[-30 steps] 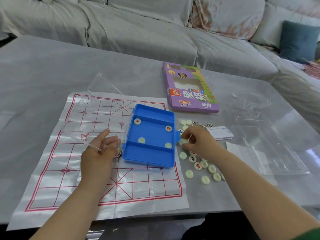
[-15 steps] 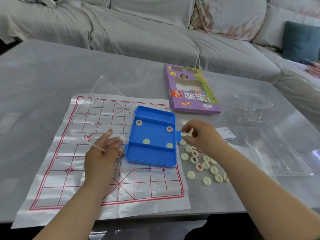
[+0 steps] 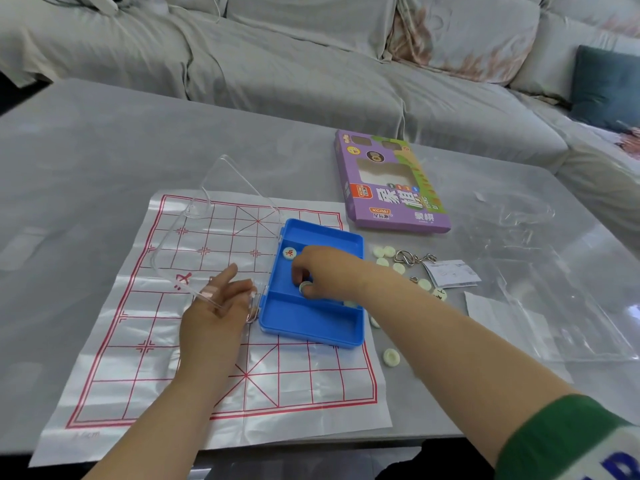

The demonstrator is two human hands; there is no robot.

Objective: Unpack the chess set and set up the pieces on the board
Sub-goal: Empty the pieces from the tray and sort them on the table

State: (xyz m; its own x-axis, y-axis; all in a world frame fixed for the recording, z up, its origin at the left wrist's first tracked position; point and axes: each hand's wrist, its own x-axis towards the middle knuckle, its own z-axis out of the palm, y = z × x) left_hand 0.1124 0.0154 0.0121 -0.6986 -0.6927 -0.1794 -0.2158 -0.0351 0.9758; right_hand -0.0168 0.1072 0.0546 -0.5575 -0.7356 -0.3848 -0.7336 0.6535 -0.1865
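A white plastic board sheet (image 3: pixel 138 375) with a red grid lies flat on the grey table. On its right part sits a blue tray (image 3: pixel 311 327) with its clear lid (image 3: pixel 207 209) hinged open to the left. My left hand (image 3: pixel 218 306) rests with straight fingers against the lid's near edge, beside the hinge. My right hand (image 3: pixel 325 271) reaches into the tray's middle compartment and pinches a round cream chess piece (image 3: pixel 304 287). Another piece (image 3: pixel 289 252) with a red mark lies in the tray. Several loose pieces (image 3: pixel 391 357) lie on the table right of the tray.
A purple game box (image 3: pixel 391 188) lies behind the tray. Right of the pieces are a metal ring puzzle (image 3: pixel 408 258), a paper slip (image 3: pixel 450 271) and a crumpled clear plastic bag (image 3: pixel 554 306). A grey sofa (image 3: pixel 311 64) runs along the far side.
My right hand has moved left from the loose pieces on the table into the blue tray and now pinches a piece there. My left hand has stayed at the lid.
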